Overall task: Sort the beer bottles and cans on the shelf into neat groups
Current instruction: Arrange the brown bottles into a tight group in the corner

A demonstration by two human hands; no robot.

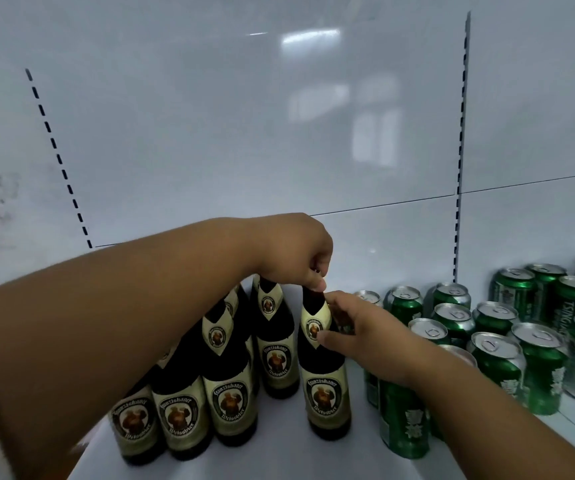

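Brown glass bottle [326, 372] stands upright, pinched at its cap by the left hand [291, 251] and steadied at the neck by the right hand [365, 337], probably to stop it tipping. Left of the grip stand the other bottles [210, 386]; green cans [497, 341] cluster right

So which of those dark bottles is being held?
The rightmost dark glass bottle, nearest the green cans: both hands grip its neck; the other bottles stand untouched.

Bare shelf floor [279, 452] between brown bottles [230, 393] left and green cans [497, 344] right, open space above
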